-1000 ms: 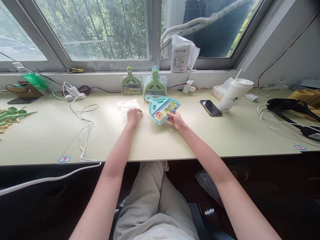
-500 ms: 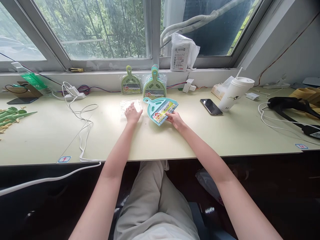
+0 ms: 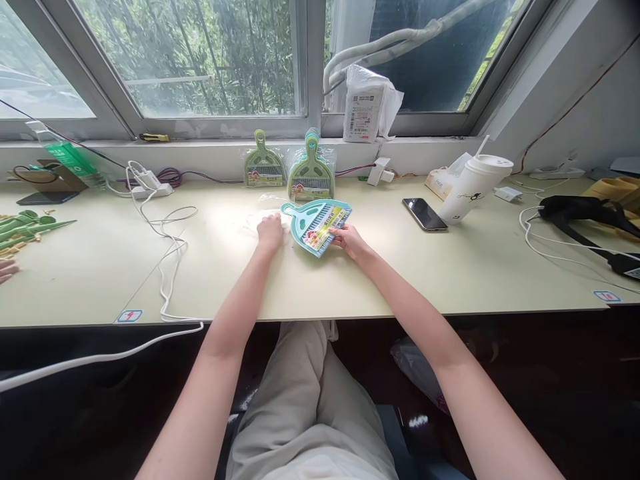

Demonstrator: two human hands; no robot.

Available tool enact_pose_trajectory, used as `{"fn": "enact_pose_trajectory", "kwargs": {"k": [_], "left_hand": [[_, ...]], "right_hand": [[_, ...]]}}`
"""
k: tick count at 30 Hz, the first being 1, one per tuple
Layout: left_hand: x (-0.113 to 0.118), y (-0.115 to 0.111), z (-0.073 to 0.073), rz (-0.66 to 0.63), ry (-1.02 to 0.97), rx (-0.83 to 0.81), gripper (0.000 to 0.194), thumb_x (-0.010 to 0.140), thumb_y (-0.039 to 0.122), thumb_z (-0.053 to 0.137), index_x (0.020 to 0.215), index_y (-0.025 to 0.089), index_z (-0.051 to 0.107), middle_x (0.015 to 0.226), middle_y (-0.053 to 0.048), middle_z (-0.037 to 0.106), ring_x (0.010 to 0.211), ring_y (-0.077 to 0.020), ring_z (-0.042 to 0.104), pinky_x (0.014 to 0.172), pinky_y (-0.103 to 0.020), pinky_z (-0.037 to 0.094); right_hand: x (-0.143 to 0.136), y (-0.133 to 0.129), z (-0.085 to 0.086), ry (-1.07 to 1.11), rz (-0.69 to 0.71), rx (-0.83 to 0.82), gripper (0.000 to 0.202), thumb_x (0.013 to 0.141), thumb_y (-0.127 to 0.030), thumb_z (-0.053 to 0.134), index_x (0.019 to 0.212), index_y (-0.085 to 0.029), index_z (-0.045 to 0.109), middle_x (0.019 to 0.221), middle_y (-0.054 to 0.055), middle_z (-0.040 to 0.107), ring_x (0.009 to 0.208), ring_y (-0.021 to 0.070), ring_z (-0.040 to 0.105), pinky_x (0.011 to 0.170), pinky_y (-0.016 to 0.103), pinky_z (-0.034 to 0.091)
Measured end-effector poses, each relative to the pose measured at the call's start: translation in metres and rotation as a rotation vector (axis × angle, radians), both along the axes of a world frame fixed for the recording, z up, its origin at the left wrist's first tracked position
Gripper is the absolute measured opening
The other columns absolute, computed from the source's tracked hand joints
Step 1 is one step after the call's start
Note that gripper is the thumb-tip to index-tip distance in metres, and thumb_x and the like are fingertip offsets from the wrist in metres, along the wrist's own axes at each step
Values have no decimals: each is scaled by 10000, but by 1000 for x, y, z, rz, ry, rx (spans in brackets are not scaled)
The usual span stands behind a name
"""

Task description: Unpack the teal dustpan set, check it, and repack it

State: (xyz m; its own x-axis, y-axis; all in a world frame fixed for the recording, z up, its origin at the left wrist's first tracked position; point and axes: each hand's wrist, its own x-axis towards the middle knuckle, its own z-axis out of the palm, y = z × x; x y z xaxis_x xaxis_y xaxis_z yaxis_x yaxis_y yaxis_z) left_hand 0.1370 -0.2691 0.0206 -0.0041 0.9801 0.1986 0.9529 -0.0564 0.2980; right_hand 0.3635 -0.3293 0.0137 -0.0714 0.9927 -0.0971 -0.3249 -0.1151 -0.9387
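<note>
My right hand (image 3: 350, 241) grips the right edge of a light-blue dustpan (image 3: 301, 224), which carries a brush and a printed label card and is tilted over the table. To its left, my left hand (image 3: 270, 231) is closed on a clear plastic bag (image 3: 254, 220) on the table; its fingertips are mostly hidden. Behind the held dustpan, a stack of green and blue dustpans (image 3: 311, 167) in clear wrapping leans at the wall. One green dustpan (image 3: 264, 162) in wrapping stands left of that stack.
A phone (image 3: 425, 215), a white cup with a straw (image 3: 473, 190) and a tissue pack (image 3: 443, 179) are on the right. White cables (image 3: 170, 267) run down the left side. Another person's hand (image 3: 7, 269) shows at the left edge near green pieces (image 3: 30, 227).
My left hand has gone from spread fingers to closed on the plastic bag, which is now crumpled. The dustpan has shifted slightly left and down. Another person's hand has appeared at far left.
</note>
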Motion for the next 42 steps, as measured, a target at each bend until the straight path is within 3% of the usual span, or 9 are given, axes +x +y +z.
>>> {"fn": "enact_pose_trajectory", "kwargs": {"k": [6, 15, 19, 24, 28, 31, 36, 38, 42], "left_hand": [[-9, 7, 1, 51, -82, 63, 369, 828, 17, 405, 1025, 187, 666, 1047, -165, 643, 1083, -325, 578, 947, -420, 393], [-9, 2, 5, 107, -117, 273, 369, 880, 61, 383, 1069, 224, 655, 1069, -102, 681, 1073, -282, 577, 894, -390, 431], [0, -4, 8, 46, -110, 344, 321, 907, 90, 400, 1031, 223, 665, 1051, -98, 689, 1083, -282, 567, 819, -377, 454], [9, -8, 7, -73, -183, 461, 228, 921, 157, 470, 999, 237, 669, 1016, -85, 682, 1041, -263, 583, 795, -364, 468], [18, -11, 6, -225, -365, 462, 168, 908, 192, 525, 966, 242, 674, 981, -60, 672, 940, -218, 610, 812, -344, 482], [29, -18, 10, -287, -518, 491, 134, 888, 233, 585, 995, 236, 665, 1110, -71, 647, 1089, -228, 582, 937, -374, 469], [33, -21, 19, 61, -833, 681, 517, 849, 357, 677, 1317, 250, 485, 1527, -120, 333, 1458, -273, 276, 1163, -441, 285], [29, -15, 20, 96, -1152, 526, 566, 868, 402, 656, 1364, 254, 427, 1511, -124, 360, 1451, -250, 313, 1158, -411, 312], [23, -1, 15, -134, -1791, -99, 512, 896, 433, 614, 1336, 208, 479, 1321, -123, 578, 1267, -218, 555, 1064, -349, 446]], "right_hand": [[1, 0, 0, -11, 9, -38, 118, 828, -44, 609, 834, -138, 681, 841, 64, 771, 736, 147, 739, 665, 233, 635], [5, 3, -2, -9, -86, -44, 101, 842, -48, 596, 858, -119, 666, 858, 81, 771, 739, 155, 738, 696, 256, 637], [5, 1, 1, 5, -93, -10, 97, 847, -67, 601, 885, -127, 668, 904, 74, 772, 791, 156, 739, 735, 263, 636], [2, -6, 9, 12, 6, 42, 99, 829, -85, 634, 892, -137, 691, 915, 61, 775, 815, 173, 738, 841, 335, 628], [-1, -8, 11, 5, -1, 70, 86, 801, -116, 687, 884, -137, 694, 912, 66, 772, 824, 195, 737, 918, 419, 601], [-1, -7, 9, 15, -58, 113, 106, 782, -151, 723, 881, -142, 686, 928, 70, 767, 850, 214, 736, 941, 463, 587], [2, -3, 8, 81, -129, 180, 136, 770, -204, 742, 879, -162, 672, 933, 52, 761, 887, 214, 726, 937, 437, 593], [4, -3, 8, 96, -135, 196, 145, 765, -220, 749, 874, -166, 670, 935, 49, 760, 886, 214, 724, 937, 432, 594], [4, -5, 9, 86, -118, 189, 150, 761, -228, 754, 868, -159, 674, 918, 58, 761, 885, 221, 725, 949, 444, 586]]}}
